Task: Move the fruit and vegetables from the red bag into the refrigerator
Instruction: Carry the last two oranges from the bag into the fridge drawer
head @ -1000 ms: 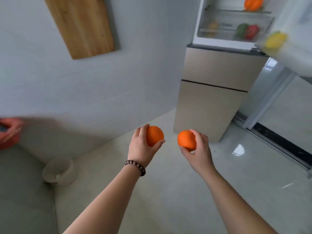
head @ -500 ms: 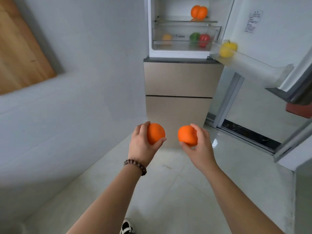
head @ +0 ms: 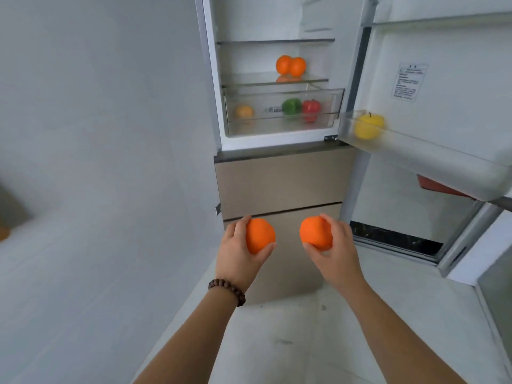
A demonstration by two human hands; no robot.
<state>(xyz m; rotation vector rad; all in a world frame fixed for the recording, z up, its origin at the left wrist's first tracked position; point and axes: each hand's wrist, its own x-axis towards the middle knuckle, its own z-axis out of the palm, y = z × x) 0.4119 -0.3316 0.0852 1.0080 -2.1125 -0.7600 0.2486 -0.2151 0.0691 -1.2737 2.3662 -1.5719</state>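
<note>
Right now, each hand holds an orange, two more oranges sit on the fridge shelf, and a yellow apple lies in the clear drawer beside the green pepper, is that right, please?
Not quite. The head view shows the yellow apple in the door bin, not in the drawer. The rest holds: the left hand and right hand each hold an orange, and two oranges sit on the shelf.

Two bare forearms with no sleeves reach into view from the near edge, the left hand [head: 239, 252] wearing at its wrist a bracelet of round dark brown wooden beads [head: 227, 291], the right hand [head: 336, 252] and its wrist wearing nothing.
</note>
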